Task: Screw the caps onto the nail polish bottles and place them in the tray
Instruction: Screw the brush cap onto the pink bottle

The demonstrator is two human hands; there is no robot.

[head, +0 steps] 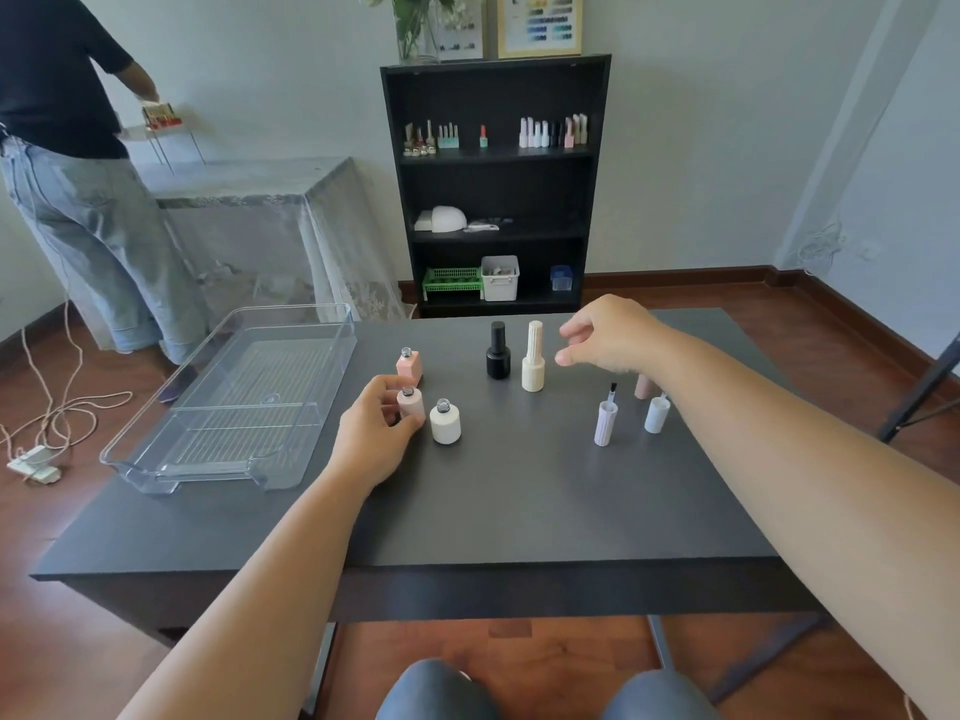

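Note:
My left hand (374, 433) grips a pale pink uncapped bottle (411, 405) standing on the dark table (519, 511). Behind it stands a peach square bottle (409, 367) with no cap, and to its right a white round bottle (445, 421), also uncapped. A black capped bottle (497, 351) and a cream capped bottle (533, 357) stand mid-table. My right hand (608, 335) hovers open just right of the cream bottle, touching nothing. Three loose caps stand brush-up below my right forearm: lilac (605, 422), light blue (656, 414), and pink (643, 386), partly hidden. The clear tray (156, 459) lies empty at the left.
A black bookshelf (496, 184) with polish bottles and bins stands behind the table. Another person (78, 174) stands at the far left by a cloth-draped table (270, 210). Cables and a power strip (31, 462) lie on the wooden floor at the left.

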